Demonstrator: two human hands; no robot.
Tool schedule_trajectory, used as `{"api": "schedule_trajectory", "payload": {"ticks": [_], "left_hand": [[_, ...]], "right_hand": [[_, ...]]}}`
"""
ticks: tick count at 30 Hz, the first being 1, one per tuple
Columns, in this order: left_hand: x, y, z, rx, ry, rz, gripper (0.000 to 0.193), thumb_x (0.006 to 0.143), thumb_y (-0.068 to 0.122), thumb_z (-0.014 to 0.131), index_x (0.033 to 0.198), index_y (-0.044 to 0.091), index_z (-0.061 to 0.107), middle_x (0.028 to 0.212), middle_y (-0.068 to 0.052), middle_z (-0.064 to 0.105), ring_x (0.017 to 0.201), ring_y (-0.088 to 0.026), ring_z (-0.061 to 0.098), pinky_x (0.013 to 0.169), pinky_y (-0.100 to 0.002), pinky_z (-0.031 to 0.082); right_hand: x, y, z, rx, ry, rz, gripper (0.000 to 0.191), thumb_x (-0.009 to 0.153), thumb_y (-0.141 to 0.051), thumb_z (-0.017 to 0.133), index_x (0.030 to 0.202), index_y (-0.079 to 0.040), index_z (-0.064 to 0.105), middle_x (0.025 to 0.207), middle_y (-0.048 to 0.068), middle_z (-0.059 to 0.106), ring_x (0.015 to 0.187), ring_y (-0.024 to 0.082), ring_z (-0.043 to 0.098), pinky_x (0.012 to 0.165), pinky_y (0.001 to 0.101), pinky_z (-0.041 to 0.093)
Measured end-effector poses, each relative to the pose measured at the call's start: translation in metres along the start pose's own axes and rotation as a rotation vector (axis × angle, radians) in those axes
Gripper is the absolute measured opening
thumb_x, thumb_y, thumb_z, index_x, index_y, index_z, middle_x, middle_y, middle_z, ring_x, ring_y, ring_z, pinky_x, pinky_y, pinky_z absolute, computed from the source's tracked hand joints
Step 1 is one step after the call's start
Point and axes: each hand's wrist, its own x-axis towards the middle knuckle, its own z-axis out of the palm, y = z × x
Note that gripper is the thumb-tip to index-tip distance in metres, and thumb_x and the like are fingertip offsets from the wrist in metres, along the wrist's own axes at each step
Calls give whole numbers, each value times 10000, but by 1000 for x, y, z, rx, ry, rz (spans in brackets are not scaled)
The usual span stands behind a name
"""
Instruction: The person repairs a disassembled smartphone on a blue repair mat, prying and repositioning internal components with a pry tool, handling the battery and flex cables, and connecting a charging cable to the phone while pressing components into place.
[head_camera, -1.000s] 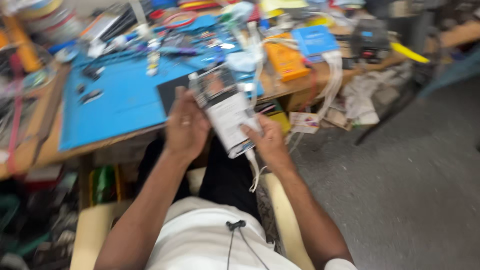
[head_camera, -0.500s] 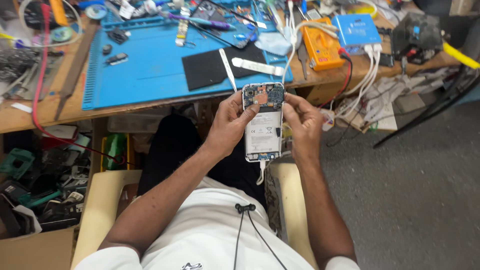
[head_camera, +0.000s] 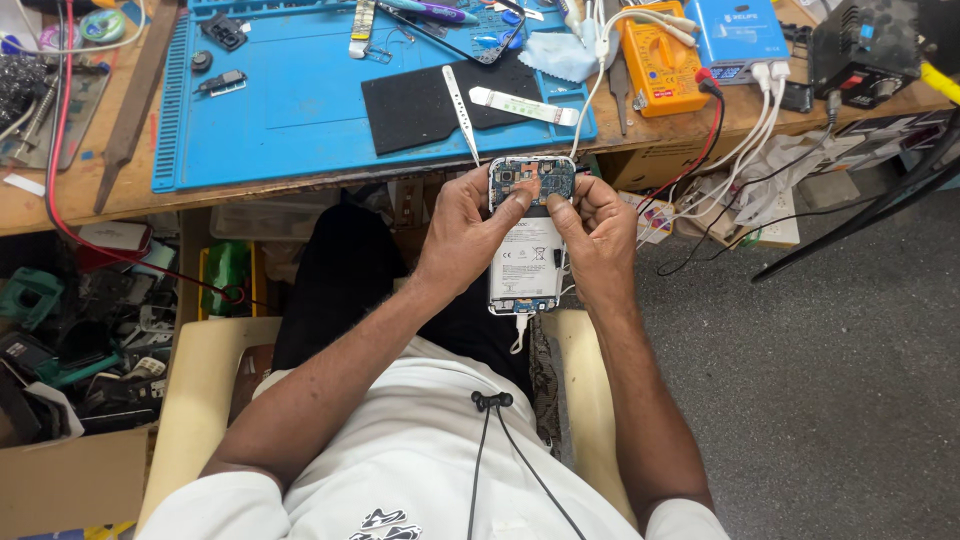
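Right above the person's lap, just in front of the bench edge, an opened phone (head_camera: 527, 235) is held upright with its back cover off: a white battery fills the middle, with blue-green circuit boards above and below it. The left hand (head_camera: 462, 232) grips its left edge, thumb pressed on the upper board. The right hand (head_camera: 597, 230) clasps the right edge, fingertips curled narrowly onto the same board. What they pinch there is too small to tell. A white cable (head_camera: 519, 333) hangs from the phone's lower end. Beyond, tweezers (head_camera: 460, 108) lie on a black pad (head_camera: 420, 105) upon the blue work mat (head_camera: 280, 110). Left of the chair, a cardboard box (head_camera: 60, 480), cut off by the frame, holds tangled dark parts.
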Motion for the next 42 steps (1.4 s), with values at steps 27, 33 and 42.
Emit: {"api": "schedule_trajectory", "payload": {"ticks": [27, 33, 42], "left_hand": [[0, -6, -13, 30, 78, 73, 174, 1018, 152, 702, 1092, -5, 703, 949, -22, 754, 868, -21, 668, 760, -210, 555], [1, -1, -14, 27, 43, 15, 166, 1010, 128, 687, 1100, -10, 700, 960, -18, 757, 874, -22, 670, 751, -206, 552], [4, 8, -23, -51, -146, -104, 277, 953, -10, 614, 1229, -36, 616, 1021, -35, 741, 902, -41, 683, 782, -216, 570]], "right_hand": [[-1, 4, 13, 15, -48, 45, 121, 975, -67, 682, 1088, -23, 685, 990, 19, 744, 849, 30, 665, 786, 194, 546], [-1, 7, 11, -1, -46, 67, 126, 978, -64, 694, 1094, -20, 677, 973, 22, 723, 819, 30, 642, 742, 197, 538], [1, 4, 5, 45, -32, 48, 107, 988, -73, 704, 1073, -17, 671, 981, 36, 735, 834, 39, 656, 779, 216, 557]]}}
